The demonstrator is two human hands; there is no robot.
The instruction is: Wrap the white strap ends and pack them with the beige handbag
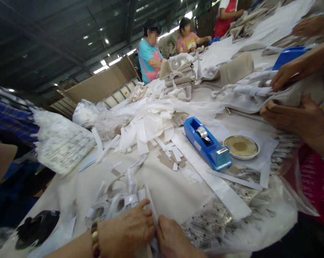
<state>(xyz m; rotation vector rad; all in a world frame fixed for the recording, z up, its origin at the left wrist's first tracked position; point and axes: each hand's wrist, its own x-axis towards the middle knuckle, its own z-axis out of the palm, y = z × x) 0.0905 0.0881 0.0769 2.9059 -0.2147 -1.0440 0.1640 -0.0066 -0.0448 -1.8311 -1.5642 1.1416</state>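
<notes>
I am working at the near edge of the counter [167, 186], both hands lying on a bundle of white wrapped straps [124, 200]. My left hand [126, 231], with a bead bracelet at the wrist, is curling its fingers over the bundle's near end and pressing it down. My right hand [172, 238] is touching it just beside, knuckles up; I cannot tell whether it is gripping. The straps look light, soft and floppy, their paper wrap slippery, so I judge that taking hold at the taped band is safest. A blue tape dispenser [207, 143] is sitting further along, beside a small dish [241, 147].
</notes>
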